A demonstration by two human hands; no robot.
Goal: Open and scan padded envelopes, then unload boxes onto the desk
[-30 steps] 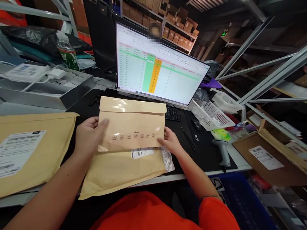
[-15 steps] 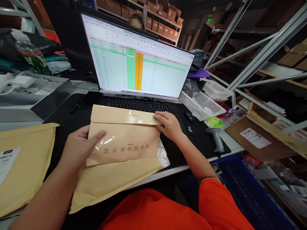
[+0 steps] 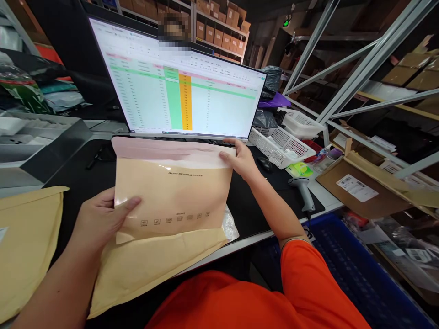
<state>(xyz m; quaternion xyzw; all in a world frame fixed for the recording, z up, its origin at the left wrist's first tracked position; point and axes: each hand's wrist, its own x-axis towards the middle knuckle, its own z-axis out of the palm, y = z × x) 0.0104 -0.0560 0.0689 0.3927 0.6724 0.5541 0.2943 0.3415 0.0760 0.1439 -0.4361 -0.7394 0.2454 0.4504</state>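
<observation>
A glossy tan envelope (image 3: pixel 174 196) with a row of small printed icons is held up in front of me. Its flap (image 3: pixel 171 153) is lifted, and the paler inner side shows. My left hand (image 3: pixel 103 214) grips the envelope's left edge, thumb in front. At the upper right corner, my right hand (image 3: pixel 238 160) pinches the flap between thumb and fingers. Below the envelope lies a yellow padded mailer (image 3: pixel 154 265), partly covered by it. Clear bubble wrap (image 3: pixel 230 224) pokes out at the right.
A monitor (image 3: pixel 219 105) with a spreadsheet stands behind. To the right are a mouse (image 3: pixel 265 164), a barcode scanner (image 3: pixel 303 194), white baskets (image 3: pixel 283 148) and a cardboard box (image 3: pixel 363 183). Another padded mailer (image 3: pixel 27 246) lies left, below a grey box (image 3: pixel 61 146).
The envelope's flap has gone from folded down to raised, uncovering a printed line. My right hand has moved from lying on the flap to pinching its corner. The view has shifted slightly.
</observation>
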